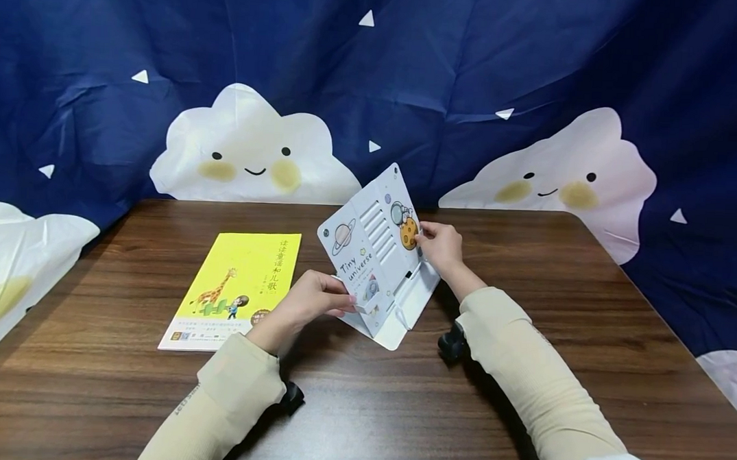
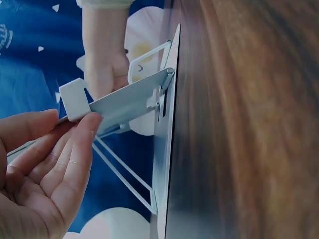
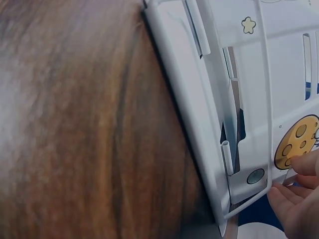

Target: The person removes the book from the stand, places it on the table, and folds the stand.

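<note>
A person's left hand (image 1: 312,299) pinches the lower left edge of a white book stand (image 1: 376,268), while the right hand (image 1: 443,248) grips its right edge. The stand's panel, printed with planets and "Tiny universe", tilts above its base on a brown table (image 1: 360,422). A yellow book (image 1: 243,276) lies flat to the left. Behind hangs a blue curtain (image 1: 425,54) with white clouds (image 1: 249,132).

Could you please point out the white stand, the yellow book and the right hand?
White stand (image 1: 380,266): head view, middle of its printed panel.
Yellow book (image 1: 247,271): head view, front cover.
Right hand (image 1: 444,248): head view, back of the hand.
</note>
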Motion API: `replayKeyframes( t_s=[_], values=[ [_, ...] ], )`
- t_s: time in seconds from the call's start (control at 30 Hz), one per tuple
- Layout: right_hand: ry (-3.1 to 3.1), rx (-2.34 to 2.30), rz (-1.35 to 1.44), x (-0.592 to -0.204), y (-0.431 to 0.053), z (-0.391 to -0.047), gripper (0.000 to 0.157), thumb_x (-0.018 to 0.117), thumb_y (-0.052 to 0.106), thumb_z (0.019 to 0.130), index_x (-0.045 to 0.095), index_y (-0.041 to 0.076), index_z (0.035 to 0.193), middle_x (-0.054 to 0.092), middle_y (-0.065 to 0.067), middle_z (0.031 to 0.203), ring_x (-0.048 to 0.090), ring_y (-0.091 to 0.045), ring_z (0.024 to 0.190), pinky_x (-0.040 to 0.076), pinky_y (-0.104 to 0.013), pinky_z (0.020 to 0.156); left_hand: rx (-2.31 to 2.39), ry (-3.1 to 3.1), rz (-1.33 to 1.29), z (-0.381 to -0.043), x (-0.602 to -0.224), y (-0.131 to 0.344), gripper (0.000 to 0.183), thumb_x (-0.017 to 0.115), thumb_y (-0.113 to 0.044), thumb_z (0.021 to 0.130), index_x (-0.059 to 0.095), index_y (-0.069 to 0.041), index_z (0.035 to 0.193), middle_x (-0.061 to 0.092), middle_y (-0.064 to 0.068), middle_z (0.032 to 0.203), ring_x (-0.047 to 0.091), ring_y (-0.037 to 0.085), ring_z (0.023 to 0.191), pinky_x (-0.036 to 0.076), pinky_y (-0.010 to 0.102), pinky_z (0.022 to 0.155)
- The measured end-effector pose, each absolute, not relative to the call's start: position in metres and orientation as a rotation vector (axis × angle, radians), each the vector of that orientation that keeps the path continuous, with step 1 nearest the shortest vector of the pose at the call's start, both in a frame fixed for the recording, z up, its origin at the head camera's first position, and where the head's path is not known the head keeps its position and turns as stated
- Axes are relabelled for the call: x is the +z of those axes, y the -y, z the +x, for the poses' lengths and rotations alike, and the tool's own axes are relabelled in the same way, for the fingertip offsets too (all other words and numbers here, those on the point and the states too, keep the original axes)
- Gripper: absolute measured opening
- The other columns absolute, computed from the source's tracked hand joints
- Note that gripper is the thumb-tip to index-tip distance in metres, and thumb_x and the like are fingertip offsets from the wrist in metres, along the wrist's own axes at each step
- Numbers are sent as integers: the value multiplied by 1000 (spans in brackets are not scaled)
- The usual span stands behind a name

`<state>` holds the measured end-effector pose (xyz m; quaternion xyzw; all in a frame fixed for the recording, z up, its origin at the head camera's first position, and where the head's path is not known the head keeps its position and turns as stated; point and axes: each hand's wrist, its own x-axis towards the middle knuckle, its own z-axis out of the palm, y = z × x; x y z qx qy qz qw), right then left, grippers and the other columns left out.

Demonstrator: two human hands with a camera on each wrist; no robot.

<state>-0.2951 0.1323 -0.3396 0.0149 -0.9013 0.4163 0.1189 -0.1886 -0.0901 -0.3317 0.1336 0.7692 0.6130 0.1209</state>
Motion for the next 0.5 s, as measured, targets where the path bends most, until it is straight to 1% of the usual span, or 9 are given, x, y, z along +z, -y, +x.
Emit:
replayKeyframes(
  t_s=[0.3, 0.5],
  values=[
    [2633, 1227, 52, -340, -132, -296, 32, 57, 8, 81, 56, -1, 112, 58, -13, 105, 54, -22, 96, 42, -33, 80, 1807, -2239, 403, -186, -335, 83, 17, 61, 4, 75, 60, 16, 87, 61, 18, 83, 61, 21, 68, 50, 32, 62],
    [2648, 1275, 74, -338, -131, -299, 32, 55, 8, 83, 55, 1, 114, 57, -12, 108, 50, -22, 101, 41, -33, 81, 1802, -2245, 455, -182, -333, 78, 16, 60, 5, 75, 60, 16, 86, 61, 18, 79, 60, 20, 67, 50, 33, 62]
  ],
)
